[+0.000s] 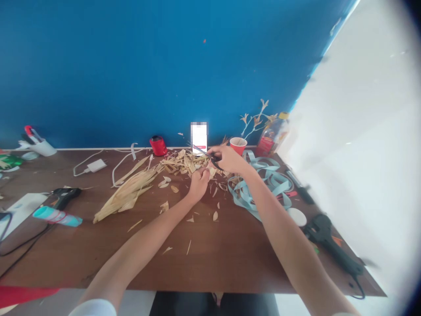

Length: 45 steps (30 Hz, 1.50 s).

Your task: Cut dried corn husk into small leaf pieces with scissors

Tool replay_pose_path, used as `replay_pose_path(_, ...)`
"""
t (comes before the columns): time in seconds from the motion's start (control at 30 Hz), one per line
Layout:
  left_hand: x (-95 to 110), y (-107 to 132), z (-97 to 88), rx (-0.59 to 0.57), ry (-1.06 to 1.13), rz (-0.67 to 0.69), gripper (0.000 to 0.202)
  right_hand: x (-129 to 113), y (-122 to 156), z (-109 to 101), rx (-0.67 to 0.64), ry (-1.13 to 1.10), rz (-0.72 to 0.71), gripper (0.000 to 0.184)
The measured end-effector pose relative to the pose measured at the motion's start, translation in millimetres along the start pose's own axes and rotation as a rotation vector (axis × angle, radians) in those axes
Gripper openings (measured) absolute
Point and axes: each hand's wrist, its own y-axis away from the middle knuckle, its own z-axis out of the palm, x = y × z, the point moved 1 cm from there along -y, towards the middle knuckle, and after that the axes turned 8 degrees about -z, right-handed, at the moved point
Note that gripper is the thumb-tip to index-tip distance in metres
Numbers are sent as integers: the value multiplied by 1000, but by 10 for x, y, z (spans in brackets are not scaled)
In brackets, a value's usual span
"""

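My right hand (228,159) is closed round the handles of black scissors (204,155), whose blades point left over a heap of dried husk pieces (182,163). Just below it, my left hand (199,183) is pinched on a small piece of dried husk held up to the blades. A long bundle of dried husk leaves (126,194) lies to the left on the brown table (230,254). Small cut scraps (215,215) are scattered in front of my hands.
Light blue ribbon (268,182) is coiled at right, with a black glue gun (332,243) and white disc (297,216) nearer. A phone (199,137), red cup (238,145), red jar (158,145) and bottle (270,136) stand along the blue wall. Charger (96,165), turquoise tube (56,216) lie left.
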Motion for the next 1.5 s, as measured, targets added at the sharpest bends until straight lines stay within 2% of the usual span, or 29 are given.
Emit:
replay_pose_path(0.1,-5,-1,6,6,-30,113,44,1,-1,-4,3,-25,6,43)
replay_pose_path(0.2,-19,-7,20,-54,14,83,46,-2,2,-16,7,-21,17,42)
replay_pose_path(0.33,-17,-17,29,-124,96,48,38,-23,16,-37,-20,-1,21,46)
replay_pose_path(0.5,-25,-33,33,-174,99,29,30,-36,13,-8,-44,32,15,52)
replay_pose_path(0.7,-28,-31,35,-121,40,57,22,11,-4,10,-22,112,-5,52)
replay_pose_path(0.83,-54,-33,21,-55,-59,86,25,35,1,-12,-15,116,4,52)
replay_pose_path(1.0,-88,-48,7,-2,-55,85,31,62,-9,13,-34,111,-30,53)
replay_pose_path(1.2,-21,-12,18,-67,-8,85,44,70,-13,23,-17,147,-23,54)
replay_pose_path(1.37,-20,-32,31,-183,152,1,35,1,2,-11,-21,123,-27,53)
replay_pose_path(1.5,-56,-55,37,-231,185,-3,28,19,-7,9,-41,116,-46,55)
